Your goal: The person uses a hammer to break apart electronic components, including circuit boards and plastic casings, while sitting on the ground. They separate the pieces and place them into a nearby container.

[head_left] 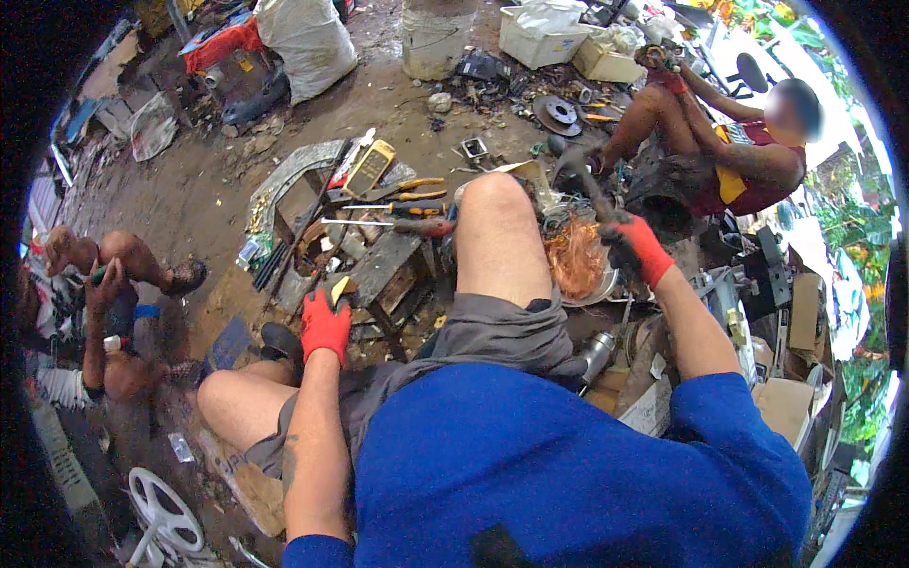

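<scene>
My left hand (327, 324), in a red glove with dark fingers, is closed around a small yellow piece (343, 288) whose kind I cannot make out. It is at the near edge of a low, worn work stand (386, 273). My right hand (636, 248), gloved the same way, grips a hammer (595, 194) by its handle; the hammer's head is raised and blurred. Below that hand, a tangle of copper wire (574, 260) fills a round basin. On the stand lie pliers (417, 186), screwdrivers (407, 207) and a yellow multimeter (369, 168).
One person (748, 156) crouches at the right and another person (104, 303) sits at the left. White sack (303, 47), bucket (436, 43) and metal discs (557, 115) stand or lie beyond. Cardboard and scrap (781, 407) crowd my right; a white wheel (163, 511) is at lower left.
</scene>
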Motion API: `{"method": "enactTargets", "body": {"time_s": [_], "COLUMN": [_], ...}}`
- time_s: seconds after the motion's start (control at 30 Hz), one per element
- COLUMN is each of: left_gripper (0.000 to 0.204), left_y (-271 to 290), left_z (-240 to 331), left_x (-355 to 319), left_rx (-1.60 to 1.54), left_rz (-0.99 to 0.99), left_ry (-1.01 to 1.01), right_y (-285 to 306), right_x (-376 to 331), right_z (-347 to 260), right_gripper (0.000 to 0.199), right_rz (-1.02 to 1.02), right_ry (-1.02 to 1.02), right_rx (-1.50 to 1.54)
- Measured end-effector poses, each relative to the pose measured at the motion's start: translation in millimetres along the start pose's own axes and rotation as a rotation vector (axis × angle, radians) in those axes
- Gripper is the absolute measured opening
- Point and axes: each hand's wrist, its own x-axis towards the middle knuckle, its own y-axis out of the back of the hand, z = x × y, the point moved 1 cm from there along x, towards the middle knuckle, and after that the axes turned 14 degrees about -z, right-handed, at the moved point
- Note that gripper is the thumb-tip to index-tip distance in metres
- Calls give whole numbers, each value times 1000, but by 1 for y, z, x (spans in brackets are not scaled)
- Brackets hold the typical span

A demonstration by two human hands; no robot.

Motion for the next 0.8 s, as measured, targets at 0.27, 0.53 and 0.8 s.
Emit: {"method": "enactTargets", "body": {"time_s": [0.27, 0.53, 0.8], "left_gripper": [71, 49, 64], "left_y": [6, 12, 9], "left_z": [6, 2, 10], "left_x": [0, -5, -11], "left_rx": [-32, 7, 52], "left_rz": [-118, -24, 31], "left_ry": [53, -32, 53], "right_y": [-14, 10, -12], "right_x": [-11, -3, -38], "right_z": [48, 30, -77], "right_gripper": [28, 35, 31], "right_rz": [-20, -221, -668], "right_ry": [-86, 383, 490], "right_rx": [208, 749, 1037]}}
